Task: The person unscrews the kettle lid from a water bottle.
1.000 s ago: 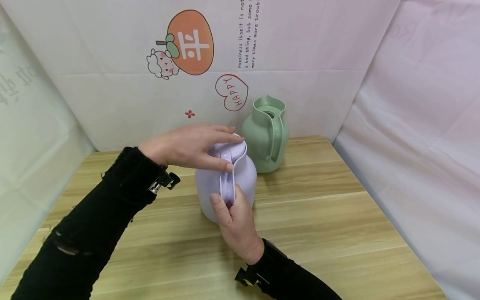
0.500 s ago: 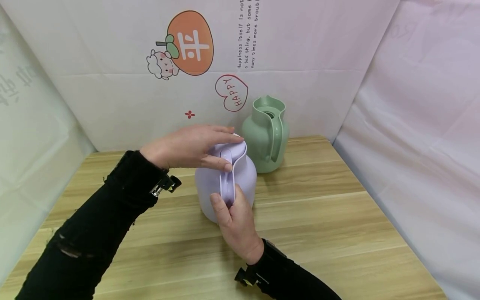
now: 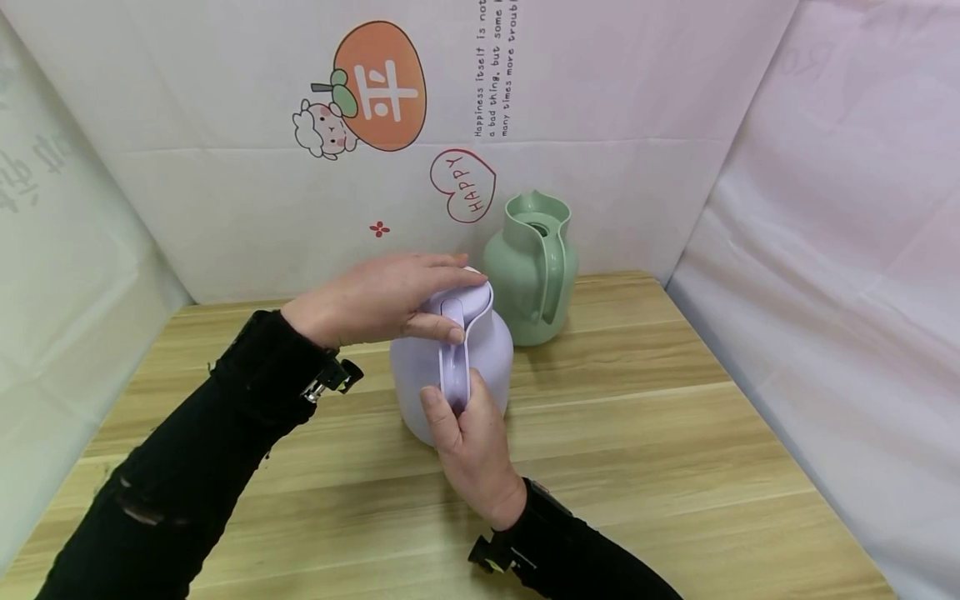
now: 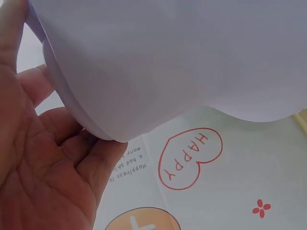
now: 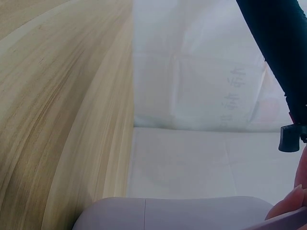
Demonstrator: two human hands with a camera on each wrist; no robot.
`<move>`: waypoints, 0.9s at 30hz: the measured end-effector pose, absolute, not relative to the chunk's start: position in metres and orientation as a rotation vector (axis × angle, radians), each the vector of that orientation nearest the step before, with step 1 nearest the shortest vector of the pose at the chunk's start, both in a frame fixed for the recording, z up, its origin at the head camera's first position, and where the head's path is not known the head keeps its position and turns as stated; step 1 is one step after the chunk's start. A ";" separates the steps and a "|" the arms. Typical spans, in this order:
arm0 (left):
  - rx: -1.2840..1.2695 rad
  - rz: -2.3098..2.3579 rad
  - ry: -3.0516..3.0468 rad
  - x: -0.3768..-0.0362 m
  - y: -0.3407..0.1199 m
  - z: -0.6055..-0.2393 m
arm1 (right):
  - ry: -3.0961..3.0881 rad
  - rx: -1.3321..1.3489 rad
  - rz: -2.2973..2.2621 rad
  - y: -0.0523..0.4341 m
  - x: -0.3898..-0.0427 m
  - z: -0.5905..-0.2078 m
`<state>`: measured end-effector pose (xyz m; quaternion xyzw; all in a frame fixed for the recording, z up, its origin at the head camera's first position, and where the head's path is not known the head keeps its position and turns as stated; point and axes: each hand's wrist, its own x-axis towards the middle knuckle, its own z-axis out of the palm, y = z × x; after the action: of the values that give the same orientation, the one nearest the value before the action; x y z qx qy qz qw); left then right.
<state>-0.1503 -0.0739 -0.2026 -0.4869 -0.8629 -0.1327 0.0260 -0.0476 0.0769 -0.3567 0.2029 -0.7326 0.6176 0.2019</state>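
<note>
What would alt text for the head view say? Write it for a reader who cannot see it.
A person's left hand lies over the lid of a lilac jug on a wooden table while the right hand grips the jug's handle. A green jug stands behind it, against a white backdrop with cartoon stickers.

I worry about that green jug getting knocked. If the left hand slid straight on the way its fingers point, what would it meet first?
Probably the green jug. The left hand lies over the purple jug's lid, fingers pointing right towards it, though it may stand slightly further back.
</note>
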 end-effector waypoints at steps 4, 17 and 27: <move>-1.490 -0.398 -2.668 -0.149 -0.073 -0.203 | -2.032 0.575 1.721 0.076 -0.048 -0.357; -1.446 -0.396 -2.688 -0.144 -0.071 -0.205 | -2.026 0.572 1.729 0.076 -0.046 -0.356; -1.393 -0.349 -2.698 -0.143 -0.069 -0.207 | -2.024 0.558 1.728 0.076 -0.046 -0.357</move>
<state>-0.1428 -0.0690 -0.2072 -0.4553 -0.8819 -0.1141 0.0429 -0.0464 0.0759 -0.3575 0.2006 -0.7279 0.6213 0.2095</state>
